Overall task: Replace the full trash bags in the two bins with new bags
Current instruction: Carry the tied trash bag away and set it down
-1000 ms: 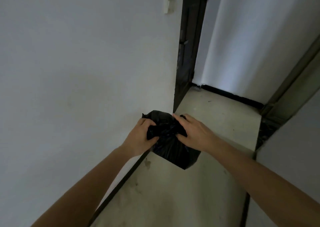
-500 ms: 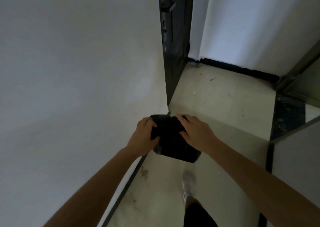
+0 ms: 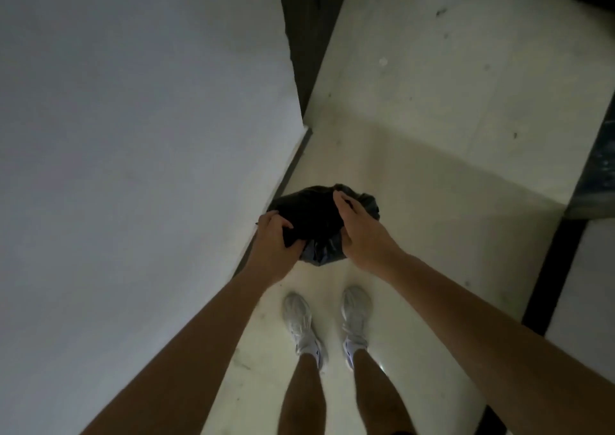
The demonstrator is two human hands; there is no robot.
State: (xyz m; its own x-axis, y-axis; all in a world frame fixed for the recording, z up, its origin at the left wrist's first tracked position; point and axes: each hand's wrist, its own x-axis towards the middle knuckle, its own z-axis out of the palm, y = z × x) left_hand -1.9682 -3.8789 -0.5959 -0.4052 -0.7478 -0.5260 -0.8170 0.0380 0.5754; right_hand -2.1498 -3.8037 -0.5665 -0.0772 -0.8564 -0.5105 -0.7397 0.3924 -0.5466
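Clutched between curled fingers of the left hand [image 3: 273, 246] and right hand [image 3: 364, 235], the bunched black trash bag [image 3: 314, 213] is held above the pale floor [image 3: 432, 168], just beyond the white shoes [image 3: 299, 321] and near the left wall [image 3: 133, 135]; it could be dropped if the slick film slips, and its contents are hidden.

We see one black bag [image 3: 314, 216], crumpled and bunched, held in the air above the floor, near the left wall.
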